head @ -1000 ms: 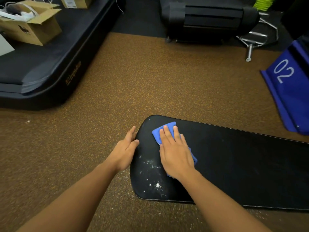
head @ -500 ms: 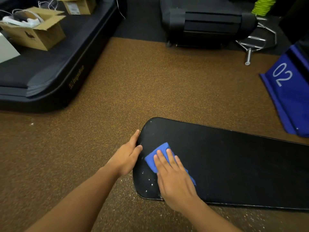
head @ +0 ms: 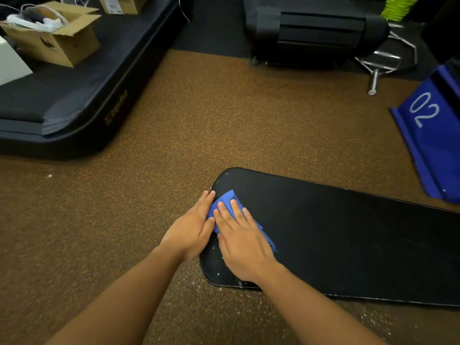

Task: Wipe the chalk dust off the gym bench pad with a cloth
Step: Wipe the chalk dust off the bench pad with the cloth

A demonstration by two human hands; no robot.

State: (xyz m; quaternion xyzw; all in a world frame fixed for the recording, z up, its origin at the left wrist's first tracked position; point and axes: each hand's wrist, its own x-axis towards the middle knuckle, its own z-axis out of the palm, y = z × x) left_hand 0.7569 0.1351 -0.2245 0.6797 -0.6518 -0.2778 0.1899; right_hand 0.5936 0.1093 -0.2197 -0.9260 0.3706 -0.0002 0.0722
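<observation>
Brown speckled rubber flooring (head: 224,125) fills most of your view, with a black bench pad (head: 348,240) lying low across the lower right. Your right hand (head: 245,242) lies flat, palm down, on a blue cloth (head: 227,199) near the pad's rounded left end; its fingers (head: 234,210) are extended and slightly spread, pressing the cloth onto the pad rather than gripping it. The cloth shows ahead of your fingertips and again along the right side of your hand. Your left hand (head: 191,230) rests on the left edge of the pad just beside the right hand, fingers held together and pointing forward, the thumb touching the cloth's left edge. White chalk specks (head: 219,273) remain on the pad's near corner below your right hand, and more lie scattered on the flooring in front of the pad. Farther off, a black treadmill deck (head: 82,95) at the left carries an open cardboard box (head: 57,43) holding white cables. A blue mat marked "02" (head: 433,135) lies at the right edge, well apart from the pad.
</observation>
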